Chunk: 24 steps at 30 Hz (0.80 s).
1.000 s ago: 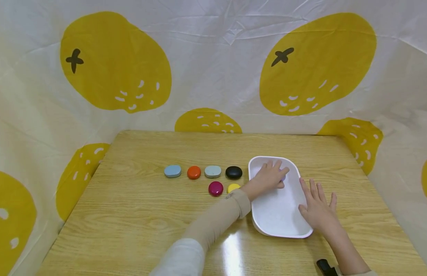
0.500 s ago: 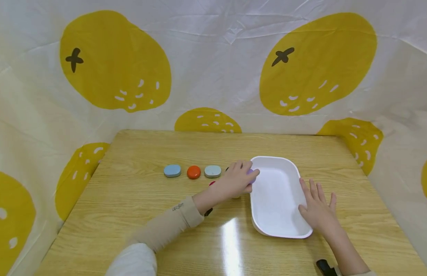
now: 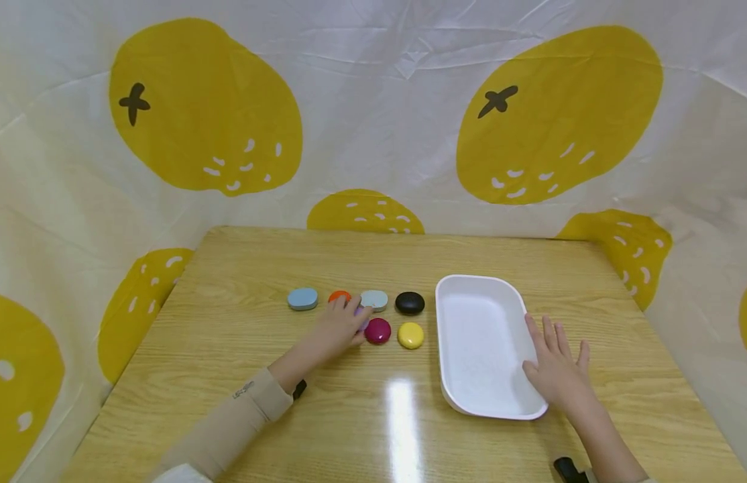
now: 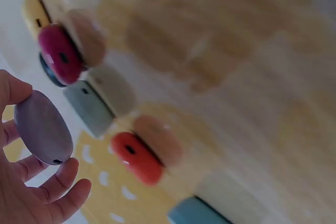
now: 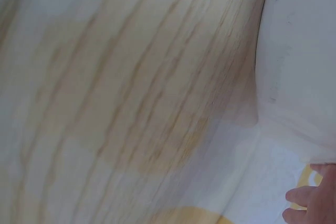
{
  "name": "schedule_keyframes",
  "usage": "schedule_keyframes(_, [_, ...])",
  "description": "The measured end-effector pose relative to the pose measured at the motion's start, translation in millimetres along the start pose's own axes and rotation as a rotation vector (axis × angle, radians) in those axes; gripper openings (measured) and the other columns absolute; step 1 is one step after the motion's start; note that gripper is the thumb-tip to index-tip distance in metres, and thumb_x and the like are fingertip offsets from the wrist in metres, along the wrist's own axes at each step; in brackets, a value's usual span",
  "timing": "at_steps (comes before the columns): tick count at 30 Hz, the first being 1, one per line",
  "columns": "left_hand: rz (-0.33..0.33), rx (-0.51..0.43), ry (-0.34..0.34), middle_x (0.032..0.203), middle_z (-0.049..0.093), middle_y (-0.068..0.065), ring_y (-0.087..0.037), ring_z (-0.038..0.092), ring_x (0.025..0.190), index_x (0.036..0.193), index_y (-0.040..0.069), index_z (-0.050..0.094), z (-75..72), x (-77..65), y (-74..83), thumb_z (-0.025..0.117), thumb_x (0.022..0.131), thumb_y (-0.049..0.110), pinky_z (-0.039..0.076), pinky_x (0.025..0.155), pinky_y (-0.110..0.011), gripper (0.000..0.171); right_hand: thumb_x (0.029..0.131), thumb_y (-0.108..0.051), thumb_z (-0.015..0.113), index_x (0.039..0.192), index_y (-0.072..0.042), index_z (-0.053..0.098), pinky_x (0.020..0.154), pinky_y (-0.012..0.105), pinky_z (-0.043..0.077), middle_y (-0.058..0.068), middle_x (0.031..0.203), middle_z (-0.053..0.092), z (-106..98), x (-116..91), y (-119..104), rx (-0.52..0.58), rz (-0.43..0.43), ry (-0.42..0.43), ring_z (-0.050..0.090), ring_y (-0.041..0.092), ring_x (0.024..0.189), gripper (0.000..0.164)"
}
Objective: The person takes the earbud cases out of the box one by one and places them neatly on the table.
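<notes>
My left hand pinches a purple, smooth pebble-shaped piece between thumb and fingers. In the left wrist view it hangs above the table and shows a small dark slot at one end. Close by on the wood lie an orange round piece, partly behind the fingers, a pale grey-green oblong one and a magenta round one. With its fingers spread and straight, my right hand touches the right side of a white tray, whose inside holds nothing. The right wrist view shows its outer wall.
A light blue oblong piece lies at the row's left end. Between the magenta piece and the tray are a yellow round piece and a black oval one. A fruit-patterned cloth hangs behind the wooden table.
My left hand has carried the purple piece out of the tray and leftward, over the row to near the orange piece. My right hand has stayed at the tray's side.
</notes>
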<state>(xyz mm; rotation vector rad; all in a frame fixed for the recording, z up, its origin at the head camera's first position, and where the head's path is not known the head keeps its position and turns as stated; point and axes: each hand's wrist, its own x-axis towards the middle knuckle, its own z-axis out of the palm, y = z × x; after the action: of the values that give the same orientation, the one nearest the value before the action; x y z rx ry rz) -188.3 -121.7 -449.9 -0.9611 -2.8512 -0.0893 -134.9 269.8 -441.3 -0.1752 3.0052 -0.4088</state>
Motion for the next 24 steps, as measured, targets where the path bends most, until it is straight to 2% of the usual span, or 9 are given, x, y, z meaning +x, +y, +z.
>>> schedule_keyframes(3, [0.007, 0.007, -0.007, 0.11, 0.043, -0.012, -0.028, 0.041, 0.087, 0.11, 0.012, 0.05, 4.2, -8.9, -6.9, 0.064, 0.083, 0.024, 0.041, 0.075, -0.04, 0.032, 0.087, -0.019, 0.045, 0.147, -0.018, -0.005, 0.093, 0.064, -0.021, 0.027, 0.148, 0.0, 1, 0, 0, 0.0, -0.002, 0.009, -0.004, 0.045, 0.134, 0.078])
schedule_keyframes(11, [0.047, 0.028, -0.021, 0.1, 0.042, -0.01, -0.027, 0.043, 0.081, 0.105, 0.011, 0.049, 14.6, -17.9, -13.8, 0.065, 0.082, 0.024, 0.043, 0.07, -0.038, 0.032, 0.087, -0.019, 0.046, 0.147, -0.018, -0.005, 0.093, 0.065, -0.02, 0.027, 0.148, -0.001, 1, -1, 2, 0.004, -0.008, 0.014, -0.005, 0.045, 0.134, 0.078])
schedule_keyframes(19, [0.018, -0.014, -0.048, 0.098, 0.038, -0.007, -0.027, 0.044, 0.083, 0.105, 0.012, 0.048, 17.5, -19.8, -16.3, 0.064, 0.084, 0.02, 0.043, 0.074, -0.04, 0.028, 0.087, -0.019, 0.045, 0.147, -0.017, -0.005, 0.093, 0.063, -0.023, 0.027, 0.148, -0.001, 0, -1, 1, 0.007, -0.005, 0.011, -0.005, 0.045, 0.134, 0.078])
schedule_keyframes(24, [0.0, -0.039, -0.063, 0.102, 0.039, -0.008, -0.028, 0.046, 0.084, 0.109, 0.013, 0.048, 15.5, -20.8, -16.5, 0.064, 0.084, 0.021, 0.044, 0.072, -0.04, 0.031, 0.088, -0.019, 0.045, 0.147, -0.017, -0.005, 0.092, 0.063, -0.023, 0.027, 0.148, -0.001, 1, 0, 0, 0.01, -0.003, 0.011, -0.007, 0.045, 0.134, 0.078])
